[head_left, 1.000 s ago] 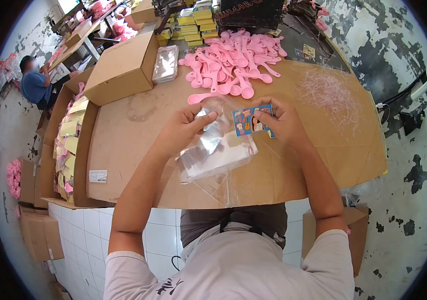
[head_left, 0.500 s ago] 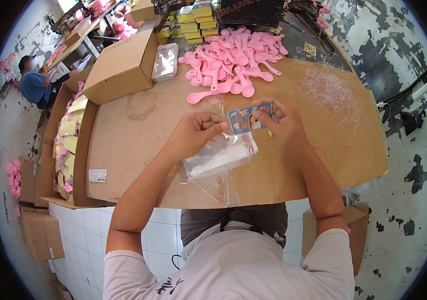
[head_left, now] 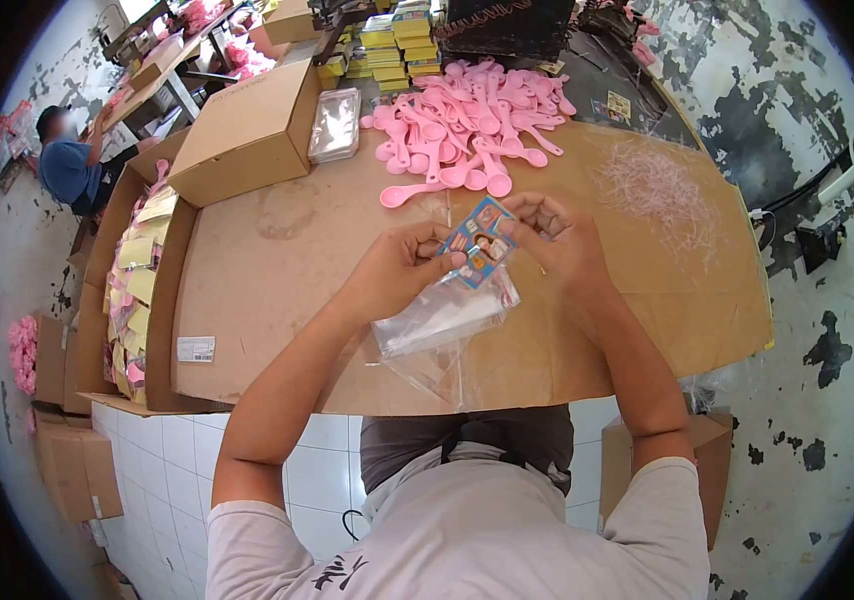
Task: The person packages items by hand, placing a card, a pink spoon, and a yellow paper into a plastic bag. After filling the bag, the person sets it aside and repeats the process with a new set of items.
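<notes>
- Person (head_left: 69,172) in a blue top was seated at far left, apart from the table (head_left: 277,330).
- Open carton (head_left: 162,340) stood along the table's left side, holding pink and yellow items.
- Barcode label (head_left: 195,349) lay flat, near left.
- Large carton (head_left: 242,130) stood far left; a clear-wrapped stack (head_left: 334,125) lay just beside its right side.
- Yellow stacks (head_left: 387,55) stood at the far side, beyond the pink spoons.
- Left hand (head_left: 402,265) was grasping the card's near-left end between thumb and fingers; whether it also held film could not be told.
- Clear bags (head_left: 442,325) lay on the table, near side, below the card.
- Pink spoons (head_left: 467,125) lay heaped beyond both hands.
- Printed card (head_left: 477,243), blue and pictured, was held slanted between the hands, above the bags.
- Right hand (head_left: 559,245) was pinching the card's far-right end, its other fingers curled.
- Pale strands (head_left: 659,195) lay loosely tangled at right.
</notes>
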A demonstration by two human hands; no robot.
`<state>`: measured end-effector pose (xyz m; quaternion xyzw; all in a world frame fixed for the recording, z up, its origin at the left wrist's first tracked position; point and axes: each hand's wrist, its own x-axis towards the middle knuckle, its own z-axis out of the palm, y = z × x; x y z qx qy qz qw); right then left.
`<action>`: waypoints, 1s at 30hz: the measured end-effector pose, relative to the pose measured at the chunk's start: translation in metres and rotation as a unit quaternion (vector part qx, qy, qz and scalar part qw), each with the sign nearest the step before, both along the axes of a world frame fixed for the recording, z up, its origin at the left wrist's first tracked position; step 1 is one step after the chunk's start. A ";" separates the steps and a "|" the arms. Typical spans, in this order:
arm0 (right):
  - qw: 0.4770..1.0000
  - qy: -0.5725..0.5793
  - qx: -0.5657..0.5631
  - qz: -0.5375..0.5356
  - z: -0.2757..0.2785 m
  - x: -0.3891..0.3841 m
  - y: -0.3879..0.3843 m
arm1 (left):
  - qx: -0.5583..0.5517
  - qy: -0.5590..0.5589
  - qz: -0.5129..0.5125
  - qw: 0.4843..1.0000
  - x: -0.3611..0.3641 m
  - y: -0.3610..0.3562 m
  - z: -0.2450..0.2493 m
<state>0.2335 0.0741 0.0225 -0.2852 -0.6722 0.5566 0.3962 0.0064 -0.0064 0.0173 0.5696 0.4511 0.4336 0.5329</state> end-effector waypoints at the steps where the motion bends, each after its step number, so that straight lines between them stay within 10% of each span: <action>1: 1.000 -0.002 -0.010 0.012 0.000 -0.001 -0.002 | 0.006 -0.018 0.002 1.000 0.001 0.001 -0.003; 9: 0.964 -0.193 0.180 0.022 0.006 -0.007 0.040 | 0.008 0.018 0.063 0.998 -0.002 0.002 -0.003; 16: 0.783 -0.320 0.527 -0.087 -0.033 -0.020 0.145 | 0.005 0.019 0.057 0.998 -0.004 0.003 -0.003; 25: 0.865 -0.276 0.414 -0.066 0.005 -0.010 0.124 | 0.009 -0.049 0.059 0.997 -0.002 0.004 -0.004; 30: 0.987 -0.120 0.111 0.000 0.041 -0.001 0.043 | 0.012 -0.079 0.055 0.995 0.004 0.000 0.001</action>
